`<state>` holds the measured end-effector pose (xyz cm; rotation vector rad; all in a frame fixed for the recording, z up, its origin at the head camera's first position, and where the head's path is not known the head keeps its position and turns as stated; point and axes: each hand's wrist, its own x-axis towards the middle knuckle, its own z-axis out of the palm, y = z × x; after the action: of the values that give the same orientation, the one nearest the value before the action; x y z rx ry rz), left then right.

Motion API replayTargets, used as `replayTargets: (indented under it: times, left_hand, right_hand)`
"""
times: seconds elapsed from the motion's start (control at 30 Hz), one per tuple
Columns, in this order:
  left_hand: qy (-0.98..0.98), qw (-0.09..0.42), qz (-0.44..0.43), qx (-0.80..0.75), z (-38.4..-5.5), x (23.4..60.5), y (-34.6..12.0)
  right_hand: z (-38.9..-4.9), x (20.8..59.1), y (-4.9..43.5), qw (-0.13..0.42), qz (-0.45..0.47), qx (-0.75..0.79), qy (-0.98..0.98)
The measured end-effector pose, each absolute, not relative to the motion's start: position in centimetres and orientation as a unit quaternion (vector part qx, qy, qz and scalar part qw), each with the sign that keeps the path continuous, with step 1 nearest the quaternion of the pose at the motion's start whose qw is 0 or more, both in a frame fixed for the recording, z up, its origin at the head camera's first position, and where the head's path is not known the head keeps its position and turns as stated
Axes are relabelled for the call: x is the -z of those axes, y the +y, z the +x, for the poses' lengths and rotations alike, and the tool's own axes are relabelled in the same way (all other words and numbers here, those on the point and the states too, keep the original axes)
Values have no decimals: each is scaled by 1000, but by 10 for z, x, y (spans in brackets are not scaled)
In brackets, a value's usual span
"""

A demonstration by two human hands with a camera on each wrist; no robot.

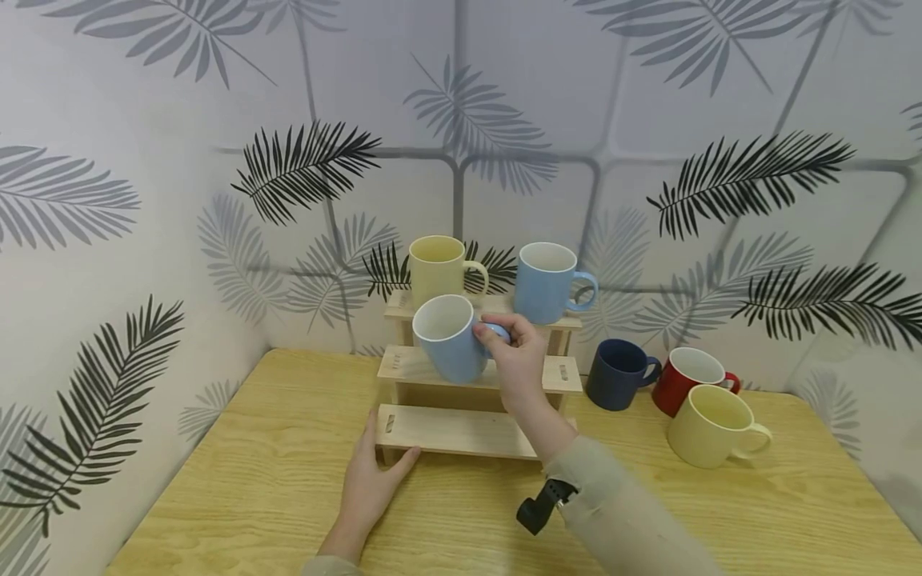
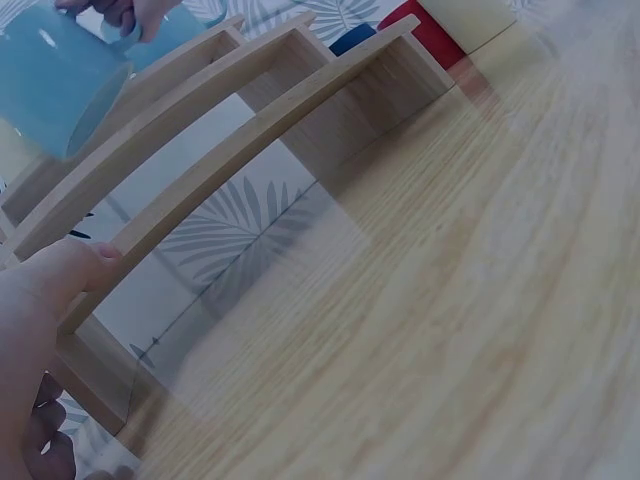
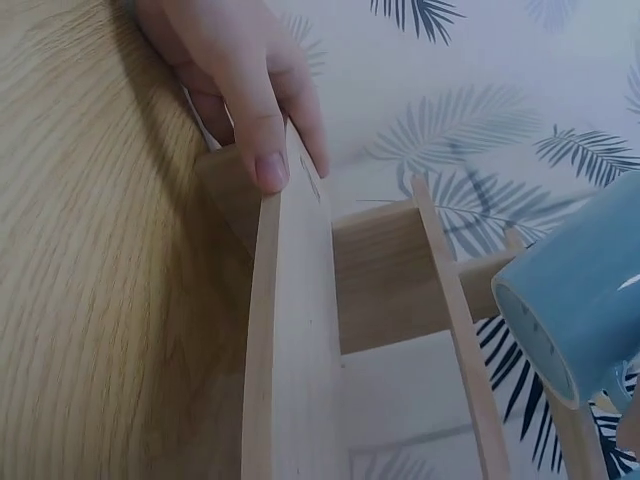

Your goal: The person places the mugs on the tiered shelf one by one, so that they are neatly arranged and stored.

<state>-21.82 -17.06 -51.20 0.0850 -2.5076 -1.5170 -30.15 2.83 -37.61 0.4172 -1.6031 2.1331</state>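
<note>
A light blue mug (image 1: 454, 344) with a white inside is tilted in my right hand (image 1: 520, 356), which grips it by the handle. The mug hangs over the middle step of a three-step wooden rack (image 1: 446, 428); in the right wrist view its base (image 3: 535, 340) appears apart from the boards. My left hand (image 1: 370, 480) holds the left end of the lowest step, the thumb on its front edge. On the top step stand a yellow mug (image 1: 435, 272) at left and another light blue mug (image 1: 545, 284) at right, both upright with handles to the right.
Right of the rack, a navy mug (image 1: 615, 376), a red mug (image 1: 684, 380) and a yellow mug (image 1: 713, 428) stand close together on the wooden table (image 1: 274, 472). Behind the rack rises a wall (image 1: 504, 104) with a leaf pattern. A black strap (image 1: 545, 504) is on the right wrist.
</note>
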Motion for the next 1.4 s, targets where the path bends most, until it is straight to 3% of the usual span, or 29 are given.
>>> replayTargets:
  times: [0.57, 1.4]
  left_hand:
    - [-847, 114, 28, 519, -218, 514, -171]
    - [-851, 115, 27, 511, -218, 516, -170]
  right_hand:
    - [-316, 388, -15, 215, 153, -757, -598]
    - [-320, 408, -2, 225, 121, -775, -578]
